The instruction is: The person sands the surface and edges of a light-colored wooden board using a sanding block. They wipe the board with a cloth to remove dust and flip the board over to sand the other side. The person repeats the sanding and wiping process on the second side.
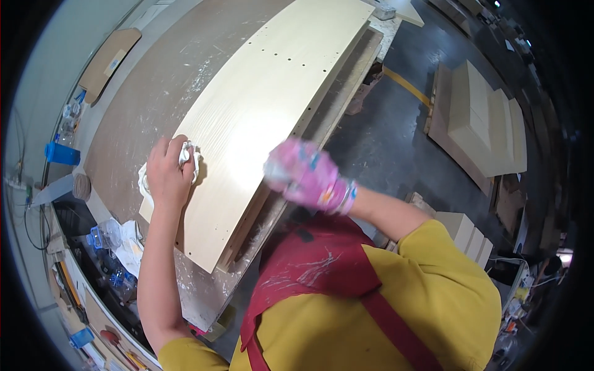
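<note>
A long, pale wooden panel (253, 105) with small dark holes lies on the scuffed workbench, and more boards show beneath its right edge. My bare left hand (168, 173) is closed around a crumpled white cloth (197, 162) at the panel's left edge. Over the panel's right edge is my right hand (304, 173), in a pink patterned glove. Motion smears its fingers, so whether it holds anything is unclear.
The brown workbench (148, 105) runs along the left, with a blue container (62, 153) at its outer side. Plastic bottles (108, 235) and tools sit lower left. Stacked cream panels (486, 123) stand on the grey floor to the right, with more boards (461, 234) nearer me.
</note>
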A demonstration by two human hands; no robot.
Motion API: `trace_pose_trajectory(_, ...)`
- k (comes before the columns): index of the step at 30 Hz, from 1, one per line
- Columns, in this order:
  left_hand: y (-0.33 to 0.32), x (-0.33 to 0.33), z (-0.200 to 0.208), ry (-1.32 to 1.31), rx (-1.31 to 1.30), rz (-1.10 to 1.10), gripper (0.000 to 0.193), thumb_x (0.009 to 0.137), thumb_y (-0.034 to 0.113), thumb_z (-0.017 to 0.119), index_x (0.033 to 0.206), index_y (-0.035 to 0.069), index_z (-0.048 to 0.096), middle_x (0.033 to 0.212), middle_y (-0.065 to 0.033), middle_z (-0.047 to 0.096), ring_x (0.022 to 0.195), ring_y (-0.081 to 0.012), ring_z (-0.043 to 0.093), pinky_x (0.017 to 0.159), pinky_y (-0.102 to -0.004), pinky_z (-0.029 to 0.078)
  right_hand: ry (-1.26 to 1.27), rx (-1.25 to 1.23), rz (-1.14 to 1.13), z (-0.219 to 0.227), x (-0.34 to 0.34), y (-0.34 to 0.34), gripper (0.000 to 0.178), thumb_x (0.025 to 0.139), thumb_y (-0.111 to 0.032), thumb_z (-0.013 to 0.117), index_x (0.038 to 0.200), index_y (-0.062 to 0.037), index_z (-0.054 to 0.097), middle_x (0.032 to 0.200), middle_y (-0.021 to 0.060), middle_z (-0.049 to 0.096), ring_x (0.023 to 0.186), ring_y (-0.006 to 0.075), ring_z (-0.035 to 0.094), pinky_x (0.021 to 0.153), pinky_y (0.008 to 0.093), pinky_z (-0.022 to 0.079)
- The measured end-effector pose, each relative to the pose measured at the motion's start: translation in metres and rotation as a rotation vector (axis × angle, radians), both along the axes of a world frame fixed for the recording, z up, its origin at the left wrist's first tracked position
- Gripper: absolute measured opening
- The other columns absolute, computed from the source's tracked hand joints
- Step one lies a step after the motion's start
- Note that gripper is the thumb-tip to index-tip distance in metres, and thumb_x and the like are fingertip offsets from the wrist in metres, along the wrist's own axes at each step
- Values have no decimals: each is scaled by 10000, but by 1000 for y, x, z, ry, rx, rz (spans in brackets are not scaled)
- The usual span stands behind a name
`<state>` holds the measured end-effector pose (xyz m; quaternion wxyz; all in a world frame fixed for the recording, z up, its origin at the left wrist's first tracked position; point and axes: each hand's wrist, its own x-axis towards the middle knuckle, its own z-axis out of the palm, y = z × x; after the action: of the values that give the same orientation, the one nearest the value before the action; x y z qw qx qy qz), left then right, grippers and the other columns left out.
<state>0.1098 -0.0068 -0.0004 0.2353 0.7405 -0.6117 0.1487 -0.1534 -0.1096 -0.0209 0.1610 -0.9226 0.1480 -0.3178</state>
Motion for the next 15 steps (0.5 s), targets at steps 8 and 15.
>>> trace_pose_trajectory(8,-4,-4,4,26,40,-4,191,795,126,616,979,73,623,874,-132,572,817,-334,560,713,-422,442,-157,11,7,6,-11,-25,371,736,-164,689,1081,-128,557,1032,111,574,913,272,599,823,384,503)
trace_pose_trajectory(15,-2,-9,9,39,53,-7,179,791,97,612,966,63,608,858,-135,559,800,-339,550,690,-432,431,-220,160,-262,-4,-24,-104,346,813,-208,658,1091,-59,517,989,126,553,877,280,605,769,394,510)
